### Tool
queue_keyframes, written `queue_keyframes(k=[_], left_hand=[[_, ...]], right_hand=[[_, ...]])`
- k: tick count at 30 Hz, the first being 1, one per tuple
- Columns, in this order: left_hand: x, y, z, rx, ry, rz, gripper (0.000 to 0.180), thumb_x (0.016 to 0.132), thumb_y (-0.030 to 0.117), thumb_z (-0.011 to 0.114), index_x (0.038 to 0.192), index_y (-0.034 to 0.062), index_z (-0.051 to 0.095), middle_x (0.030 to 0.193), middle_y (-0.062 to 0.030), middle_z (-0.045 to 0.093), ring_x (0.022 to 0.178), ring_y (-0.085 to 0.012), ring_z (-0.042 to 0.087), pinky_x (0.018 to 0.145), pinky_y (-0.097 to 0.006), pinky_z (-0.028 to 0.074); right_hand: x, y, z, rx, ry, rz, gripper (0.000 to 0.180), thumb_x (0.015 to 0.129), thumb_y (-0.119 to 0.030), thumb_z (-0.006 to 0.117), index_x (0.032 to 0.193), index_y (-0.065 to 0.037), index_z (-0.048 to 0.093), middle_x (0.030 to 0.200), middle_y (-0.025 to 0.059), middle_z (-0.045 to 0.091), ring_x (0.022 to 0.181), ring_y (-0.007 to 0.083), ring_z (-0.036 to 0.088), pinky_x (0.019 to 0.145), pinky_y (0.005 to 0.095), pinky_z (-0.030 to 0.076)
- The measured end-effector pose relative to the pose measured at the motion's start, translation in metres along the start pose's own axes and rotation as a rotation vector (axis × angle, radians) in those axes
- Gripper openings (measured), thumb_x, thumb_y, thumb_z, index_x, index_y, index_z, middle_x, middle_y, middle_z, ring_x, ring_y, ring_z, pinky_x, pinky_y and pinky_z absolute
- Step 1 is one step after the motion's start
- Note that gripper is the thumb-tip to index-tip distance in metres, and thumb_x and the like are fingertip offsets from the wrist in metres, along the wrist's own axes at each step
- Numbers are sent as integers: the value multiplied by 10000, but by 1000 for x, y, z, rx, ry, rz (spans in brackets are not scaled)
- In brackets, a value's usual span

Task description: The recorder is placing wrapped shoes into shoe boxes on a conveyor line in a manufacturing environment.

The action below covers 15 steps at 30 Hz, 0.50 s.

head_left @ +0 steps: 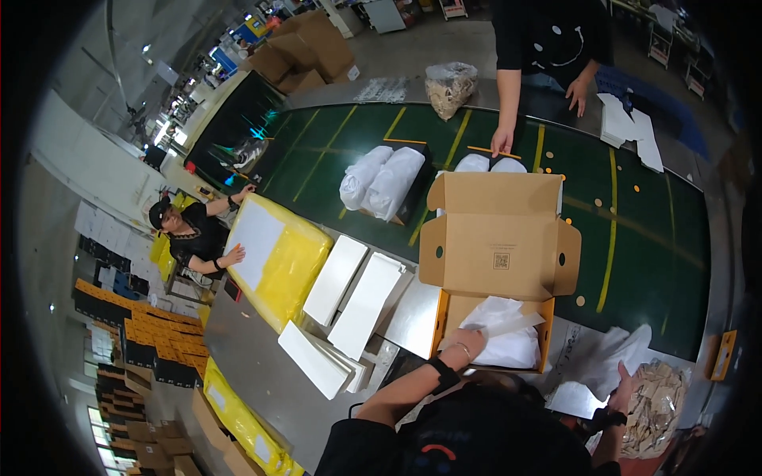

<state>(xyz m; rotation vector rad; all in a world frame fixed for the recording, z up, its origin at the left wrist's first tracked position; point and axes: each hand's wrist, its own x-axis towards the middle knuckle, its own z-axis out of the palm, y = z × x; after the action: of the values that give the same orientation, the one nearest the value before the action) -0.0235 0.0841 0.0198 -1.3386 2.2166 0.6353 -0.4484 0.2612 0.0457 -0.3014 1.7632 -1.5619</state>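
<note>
In front of me stands an open brown cardboard box [502, 230] with orange sides, its lid raised at the far side. White tissue paper [508, 349] fills the box, with a paler strip lying across it. My left hand [467, 344] reaches over the box's left side, its fingers curled on the tissue paper. To the right of the box, my right hand [624, 390] has its visible fingers apart. It touches the edge of a crumpled white wrapping sheet [609, 358]; some of its fingers are hidden.
A green belt [635, 262] carries a box with white wrapped bundles [385, 181]. White cartons [369, 305] and a yellow-wrapped stack [298, 266] lie left. Bags of crumpled brown paper [655, 412] stand at right and far side. One co-worker's hand [502, 141] touches another box; another person stands left.
</note>
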Motion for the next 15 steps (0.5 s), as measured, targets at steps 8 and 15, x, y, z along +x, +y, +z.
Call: queue_keyframes(k=[8,15], left_hand=[[-70,67,-160,-852,250,542,964,738,305,766,1454,5,194,1403,-255,386,1337,-337,341,1080,-368,299],[-89,-12,-180,-685,561,325,1039,553,190,860,1407,4,299,1214,-216,529,1072,-348,555,887,-421,455]], right_hand=[[-86,-69,193,-15,-762,-195,834,814,-157,714,1461,-67,197,1352,120,412,1203,229,473,1029,381,387],[-75,-19,282,-278,-1025,-387,619,826,-224,647,1358,-20,405,1265,134,525,1161,216,479,1003,385,347]])
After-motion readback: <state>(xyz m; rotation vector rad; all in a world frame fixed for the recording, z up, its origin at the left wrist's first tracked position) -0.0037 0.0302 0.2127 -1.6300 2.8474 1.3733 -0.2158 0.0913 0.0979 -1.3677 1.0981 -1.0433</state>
